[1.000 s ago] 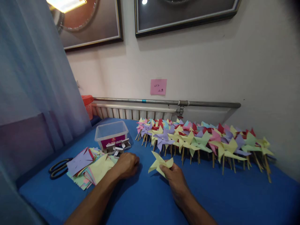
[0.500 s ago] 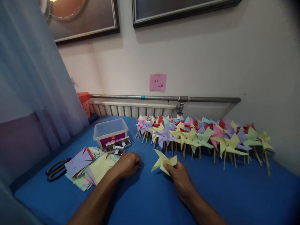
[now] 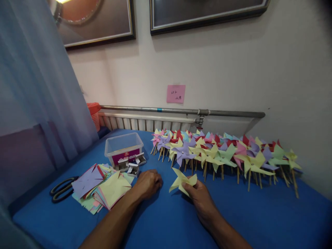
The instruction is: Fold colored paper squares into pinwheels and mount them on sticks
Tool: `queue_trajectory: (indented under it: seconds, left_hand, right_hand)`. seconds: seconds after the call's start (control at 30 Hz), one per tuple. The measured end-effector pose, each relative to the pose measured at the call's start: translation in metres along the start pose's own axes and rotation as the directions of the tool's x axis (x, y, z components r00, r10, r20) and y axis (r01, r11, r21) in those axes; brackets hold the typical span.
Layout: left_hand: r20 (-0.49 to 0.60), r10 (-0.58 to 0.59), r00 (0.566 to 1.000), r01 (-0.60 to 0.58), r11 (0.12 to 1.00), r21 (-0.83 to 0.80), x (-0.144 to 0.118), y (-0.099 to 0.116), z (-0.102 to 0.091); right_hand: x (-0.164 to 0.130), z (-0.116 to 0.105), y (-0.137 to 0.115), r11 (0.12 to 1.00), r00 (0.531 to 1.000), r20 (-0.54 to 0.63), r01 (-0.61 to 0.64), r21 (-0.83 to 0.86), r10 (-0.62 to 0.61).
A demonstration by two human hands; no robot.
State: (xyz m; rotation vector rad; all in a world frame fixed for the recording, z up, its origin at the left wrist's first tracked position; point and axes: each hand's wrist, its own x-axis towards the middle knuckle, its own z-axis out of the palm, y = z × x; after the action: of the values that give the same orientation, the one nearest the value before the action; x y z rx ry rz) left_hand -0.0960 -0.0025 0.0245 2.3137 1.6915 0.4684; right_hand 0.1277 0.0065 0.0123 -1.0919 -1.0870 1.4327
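- Yellow paper — a folded pinwheel head (image 3: 182, 180) — sits pinched in our right hand (image 3: 199, 197), raised just off the blue table (image 3: 166, 224), a little right of centre and near us.
- Our left hand (image 3: 149, 182) rests curled, knuckles up, on the cloth just left of it; fingers closed, and we cannot tell whether they hold anything small.
- To do this well, we judge, keep the pinch at the centre where the points meet, so the folds do not spring apart — a light grip, not a crush.
- Just left of the left hand lies a paper stack (image 3: 103, 188), with small metal clips (image 3: 131, 166) and a clear tub (image 3: 123, 148) beyond it; scissors (image 3: 62, 188) lie at the far left.
- Finished pinwheels (image 3: 223, 155) stand in a long row along the far side, close behind the right hand; lifting high or far would brush them.
- Open room is the bare cloth near us and to the right.
- A curtain (image 3: 38, 86) closes the left edge, the wall (image 3: 233, 76) the far one.
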Motion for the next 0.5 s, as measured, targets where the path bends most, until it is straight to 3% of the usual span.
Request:
queue_trajectory:
  seconds: [0.2, 0.33, 0.5]
  left_hand:
    - [0.061, 0.028, 0.998, -0.029, 0.999, 0.018, 0.002, -0.002, -0.002]
    - [0.104, 0.063, 0.993, -0.057, 0.997, -0.061, 0.001, -0.009, -0.009]
    - [0.107, 0.003, 0.994, 0.007, 0.996, -0.091, -0.003, -0.016, -0.017]
  right_hand:
    - [0.003, -0.003, 0.002, 1.0, 1.0, -0.005, 0.009, -0.014, -0.009]
    - [0.004, -0.005, 0.005, 1.0, 1.0, 0.002, 0.013, 0.003, -0.013]
    - [0.002, -0.005, 0.003, 1.0, 1.0, 0.012, 0.012, -0.008, -0.012]
